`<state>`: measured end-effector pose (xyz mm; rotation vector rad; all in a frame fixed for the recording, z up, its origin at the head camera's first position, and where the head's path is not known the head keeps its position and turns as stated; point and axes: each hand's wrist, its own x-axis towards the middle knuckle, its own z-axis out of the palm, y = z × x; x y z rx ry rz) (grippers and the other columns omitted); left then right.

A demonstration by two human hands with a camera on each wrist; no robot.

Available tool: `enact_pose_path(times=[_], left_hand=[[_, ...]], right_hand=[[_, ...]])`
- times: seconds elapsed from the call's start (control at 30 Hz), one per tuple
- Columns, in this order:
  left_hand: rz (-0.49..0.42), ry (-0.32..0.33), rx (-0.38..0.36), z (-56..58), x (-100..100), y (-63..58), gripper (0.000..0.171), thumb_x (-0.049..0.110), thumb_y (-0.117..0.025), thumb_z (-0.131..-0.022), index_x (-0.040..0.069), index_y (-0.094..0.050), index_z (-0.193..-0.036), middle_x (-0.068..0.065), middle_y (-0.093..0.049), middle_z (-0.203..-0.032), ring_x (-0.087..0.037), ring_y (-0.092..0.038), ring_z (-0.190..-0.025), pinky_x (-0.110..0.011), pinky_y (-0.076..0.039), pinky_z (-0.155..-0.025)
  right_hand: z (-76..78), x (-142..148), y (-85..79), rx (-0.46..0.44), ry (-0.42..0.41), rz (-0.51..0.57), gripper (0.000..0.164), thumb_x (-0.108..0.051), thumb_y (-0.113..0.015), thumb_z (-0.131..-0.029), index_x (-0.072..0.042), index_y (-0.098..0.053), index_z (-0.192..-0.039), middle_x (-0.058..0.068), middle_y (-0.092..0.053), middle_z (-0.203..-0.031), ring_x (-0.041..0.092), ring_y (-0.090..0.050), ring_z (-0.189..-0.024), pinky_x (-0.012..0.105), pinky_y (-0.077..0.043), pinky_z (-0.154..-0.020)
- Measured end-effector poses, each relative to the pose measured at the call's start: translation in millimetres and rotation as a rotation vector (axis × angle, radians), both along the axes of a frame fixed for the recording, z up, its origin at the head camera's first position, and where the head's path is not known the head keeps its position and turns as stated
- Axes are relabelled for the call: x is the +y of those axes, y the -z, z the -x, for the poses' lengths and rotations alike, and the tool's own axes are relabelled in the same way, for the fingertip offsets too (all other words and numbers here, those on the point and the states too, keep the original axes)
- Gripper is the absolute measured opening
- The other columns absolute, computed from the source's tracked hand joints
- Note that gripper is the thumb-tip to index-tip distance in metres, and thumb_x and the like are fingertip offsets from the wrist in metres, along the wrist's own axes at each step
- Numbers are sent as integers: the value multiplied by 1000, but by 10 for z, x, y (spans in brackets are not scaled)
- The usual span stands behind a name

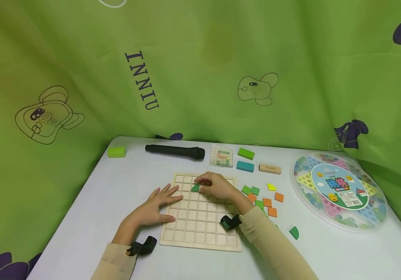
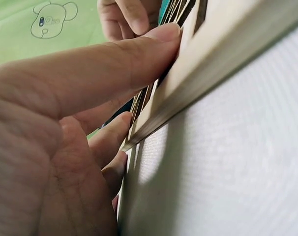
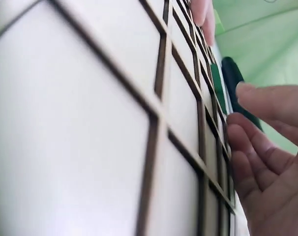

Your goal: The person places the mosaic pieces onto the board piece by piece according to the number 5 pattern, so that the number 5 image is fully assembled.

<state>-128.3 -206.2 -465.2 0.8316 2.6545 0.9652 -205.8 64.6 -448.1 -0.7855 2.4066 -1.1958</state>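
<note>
A pale wooden board [image 1: 197, 225] with a raised grid lies on the white table. My left hand [image 1: 155, 208] rests along its left edge, fingers spread. In the left wrist view, the thumb [image 2: 154, 44] lies on the rim of the board. My right hand [image 1: 218, 186] is over the far part of the grid. Just beside its fingertips, a dark green quarter-round tile [image 1: 195, 188] lies in a cell. In the right wrist view, the thumb [image 3: 272, 101] stands apart from the curled fingers, with the green tile [image 3: 218, 86] beyond their tips.
Right of the board lie several loose orange tiles [image 1: 267, 202], green tiles [image 1: 246, 189], a yellow tile [image 1: 271, 187] and a green quarter-round [image 1: 294, 232]. Behind are a black microphone [image 1: 172, 151], a pattern card [image 1: 221, 155] and blocks [image 1: 245, 166]. A round game box [image 1: 338, 190] stands far right.
</note>
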Motion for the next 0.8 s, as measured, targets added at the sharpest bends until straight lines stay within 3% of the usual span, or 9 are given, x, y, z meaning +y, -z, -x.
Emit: enact_pose_path(times=[0.2, 0.33, 0.5, 0.67, 0.8], left_hand=[[-19, -14, -1, -26, -20, 39, 67, 41, -73, -78, 20, -52, -138, -9, -29, -155, -39, -13, -145, -61, -3, -114], [-17, -8, -4, 1, -9, 13, 68, 39, -74, -77, 19, -52, -137, -9, -29, -155, -38, -13, -145, -60, -2, -114], [-12, -6, 2, 16, -3, 7, 68, 40, -74, -76, 20, -53, -137, -8, -30, -155, -38, -14, -145, -60, -4, -114], [-2, -11, -9, 24, 6, 5, 68, 39, -74, -76, 21, -52, -138, -6, -28, -155, -35, -13, -146, -59, -2, -115], [-17, -27, -8, 11, 0, 19, 68, 38, -76, -75, 20, -53, -137, -7, -29, -155, -36, -14, -145, -60, -2, -114]], right_hand=[[-121, 294, -151, 86, 58, 18, 37, -12, -63, -90, -7, -59, -126, 9, -60, -125, 27, -56, -115, 41, -47, -99], [-272, 692, -229, 155, 159, 31, 39, -13, -65, -89, -6, -59, -126, 9, -59, -126, 29, -56, -116, 44, -47, -99], [-480, 1306, -158, 213, 312, 3, 41, -15, -67, -88, -6, -58, -127, 12, -59, -127, 32, -56, -115, 50, -47, -96], [-631, 1832, -128, 158, 483, -112, 44, -11, -66, -88, 0, -55, -129, 22, -57, -125, 41, -57, -112, 53, -49, -92], [-641, 2045, -127, 79, 535, -198, 46, -10, -64, -89, 4, -51, -130, 28, -55, -124, 45, -56, -110, 53, -49, -90]])
